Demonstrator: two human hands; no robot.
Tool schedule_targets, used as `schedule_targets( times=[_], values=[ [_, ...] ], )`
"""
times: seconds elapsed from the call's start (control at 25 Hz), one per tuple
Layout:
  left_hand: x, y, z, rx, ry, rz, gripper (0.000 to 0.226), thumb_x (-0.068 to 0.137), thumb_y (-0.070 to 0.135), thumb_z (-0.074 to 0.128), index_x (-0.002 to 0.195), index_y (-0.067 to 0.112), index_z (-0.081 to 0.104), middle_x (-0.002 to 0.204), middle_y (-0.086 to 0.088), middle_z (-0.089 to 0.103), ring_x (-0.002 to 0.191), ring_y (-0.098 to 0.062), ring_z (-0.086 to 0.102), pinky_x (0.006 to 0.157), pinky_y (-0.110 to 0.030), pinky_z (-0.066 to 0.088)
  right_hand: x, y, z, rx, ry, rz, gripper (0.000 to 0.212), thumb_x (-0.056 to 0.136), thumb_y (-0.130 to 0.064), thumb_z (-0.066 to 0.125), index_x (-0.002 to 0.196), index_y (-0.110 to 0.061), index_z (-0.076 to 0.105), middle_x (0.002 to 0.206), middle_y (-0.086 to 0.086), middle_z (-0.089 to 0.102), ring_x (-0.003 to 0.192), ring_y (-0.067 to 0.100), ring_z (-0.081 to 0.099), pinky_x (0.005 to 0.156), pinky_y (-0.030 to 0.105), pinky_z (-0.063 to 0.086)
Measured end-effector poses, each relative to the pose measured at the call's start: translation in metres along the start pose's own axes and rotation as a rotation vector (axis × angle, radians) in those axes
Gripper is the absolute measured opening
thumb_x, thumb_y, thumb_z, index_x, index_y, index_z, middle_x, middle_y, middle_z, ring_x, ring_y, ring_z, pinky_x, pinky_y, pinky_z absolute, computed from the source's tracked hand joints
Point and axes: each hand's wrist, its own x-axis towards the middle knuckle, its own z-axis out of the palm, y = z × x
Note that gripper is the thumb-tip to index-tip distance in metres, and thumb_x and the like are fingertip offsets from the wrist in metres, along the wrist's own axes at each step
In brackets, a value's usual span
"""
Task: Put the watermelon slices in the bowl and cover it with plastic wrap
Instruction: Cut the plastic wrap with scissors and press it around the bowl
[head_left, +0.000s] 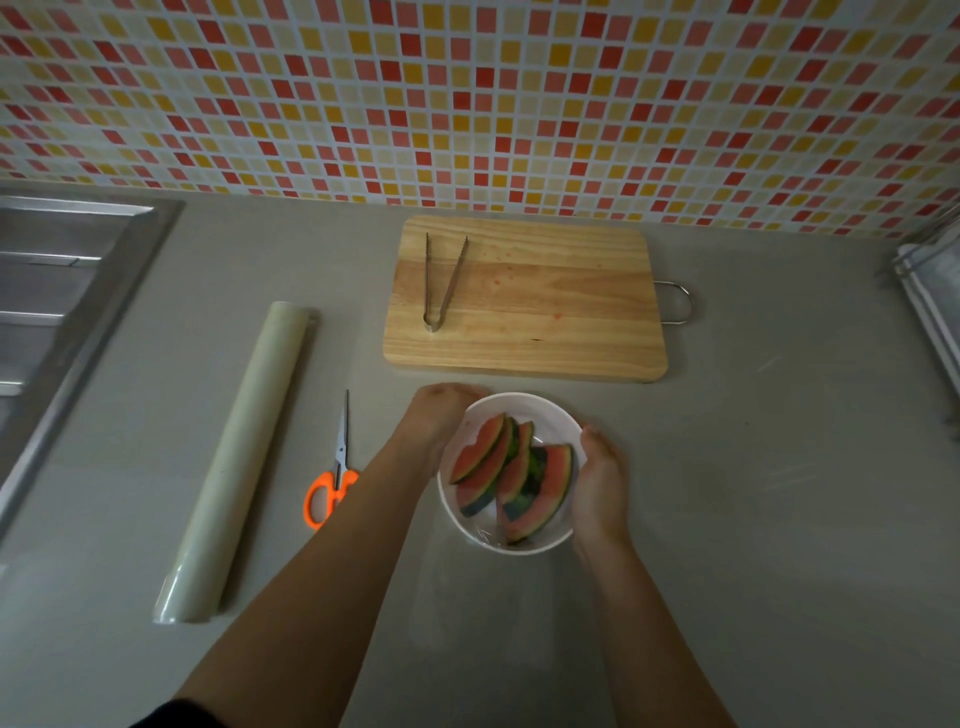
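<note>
Warm mosaic over a grey worktop (753, 467)
Tiled wall (467, 93): red, pink, yellow and cream squares on pale grout; bowl (519, 399) white; watermelon slices (498, 467) pink-red with dark green rind; scissors (332, 483) orange-handled; roll of plastic wrap (244, 457) cream; wooden cutting board (545, 312) pale, streaked with grain, flecked red; tongs (441, 280) silver

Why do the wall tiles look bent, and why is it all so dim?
Head view: the wide-angle lens bows the tiled wall; the light is low and the shadows soft; a faint glint shows on the plastic wrap at the bowl.
</note>
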Motion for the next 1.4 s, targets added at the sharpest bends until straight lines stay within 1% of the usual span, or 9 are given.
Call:
schedule_targets(
  times=[0.12,0.24,0.44,0.56,0.64,0.72,0.92,1.16,1.4],
  values=[
    [0.003,-0.001,0.003,-0.136,0.032,0.055,0.03,0.084,-0.013,0.05,0.101,0.004,0.068,0.092,-0.007,0.067,0.078,-0.02,0.064,0.071,-0.029,0.054,0.001,0.001,0.001,0.003,0.014,0.006,0.034,0.093,-0.015,0.04,0.066,-0.015,0.06,0.063,-0.001,0.06,0.05,0.001,0.058,0.046,0.011,0.044],
    [0.007,-0.002,0.0,-0.241,-0.074,0.0,0.029,0.087,-0.015,0.047,0.098,0.004,0.065,0.095,-0.009,0.068,0.075,-0.019,0.066,0.064,-0.026,0.058,0.002,0.001,0.001,0.007,0.016,0.019,0.035,0.094,-0.018,0.041,0.065,-0.015,0.061,0.059,-0.005,0.061,0.049,0.001,0.059,0.044,0.01,0.044],
    [0.015,-0.016,-0.011,-0.261,-0.267,-0.006,0.036,0.087,-0.011,0.054,0.118,0.005,0.062,0.108,-0.005,0.07,0.089,-0.019,0.071,0.076,-0.028,0.059,0.002,-0.001,0.002,0.023,0.013,-0.026,0.038,0.093,-0.011,0.04,0.059,-0.015,0.057,0.049,-0.011,0.06,0.046,-0.002,0.055,0.045,0.01,0.042],
    [0.012,-0.022,-0.02,0.246,-0.057,0.385,0.034,0.085,0.002,0.066,0.118,0.008,0.065,0.108,-0.004,0.069,0.099,-0.018,0.066,0.093,-0.018,0.049,0.001,-0.004,0.0,0.028,-0.017,-0.034,0.039,0.094,-0.008,0.039,0.06,-0.016,0.056,0.047,-0.013,0.06,0.045,-0.004,0.054,0.045,0.008,0.041],
    [0.006,-0.028,-0.028,0.578,0.201,0.723,0.029,0.087,0.009,0.064,0.116,0.01,0.067,0.117,-0.006,0.066,0.107,-0.017,0.061,0.089,0.0,0.036,0.0,-0.006,0.0,0.004,-0.025,-0.047,0.039,0.093,-0.007,0.039,0.059,-0.016,0.056,0.05,-0.01,0.058,0.044,-0.004,0.052,0.044,0.007,0.04],
    [-0.007,-0.028,-0.034,0.463,0.316,0.821,0.03,0.096,0.022,0.051,0.123,0.014,0.062,0.13,0.001,0.06,0.118,-0.007,0.053,0.09,0.003,0.03,0.0,-0.006,0.0,-0.008,-0.019,-0.053,0.039,0.093,-0.006,0.039,0.059,-0.016,0.054,0.055,-0.007,0.055,0.045,-0.004,0.052,0.044,0.008,0.04],
    [-0.034,-0.044,-0.022,0.155,-0.177,0.662,0.052,0.094,0.051,0.033,0.138,0.025,0.046,0.137,0.017,0.05,0.129,0.001,0.045,0.104,-0.017,0.038,0.0,-0.005,0.0,-0.007,-0.028,-0.031,0.036,0.093,-0.009,0.039,0.062,-0.016,0.056,0.061,0.0,0.055,0.052,0.005,0.053,0.045,0.009,0.04],
    [-0.03,-0.045,-0.012,-0.064,-0.21,0.377,0.062,0.091,0.048,0.025,0.129,0.008,0.055,0.126,-0.02,0.061,0.119,-0.033,0.056,0.106,-0.055,0.039,-0.001,-0.005,0.0,0.047,-0.01,-0.018,0.036,0.094,-0.01,0.039,0.064,-0.015,0.059,0.047,-0.01,0.061,0.044,-0.004,0.056,0.043,0.008,0.041],
    [-0.03,-0.036,-0.007,0.019,-0.134,0.227,0.067,0.1,0.051,0.011,0.11,0.02,0.069,0.107,-0.007,0.072,0.105,-0.021,0.065,0.099,-0.044,0.046,-0.001,-0.002,0.0,0.054,0.048,0.036,0.031,0.095,-0.017,0.042,0.073,-0.015,0.064,0.065,-0.005,0.065,0.06,0.005,0.062,0.046,0.01,0.045]
  ],
)
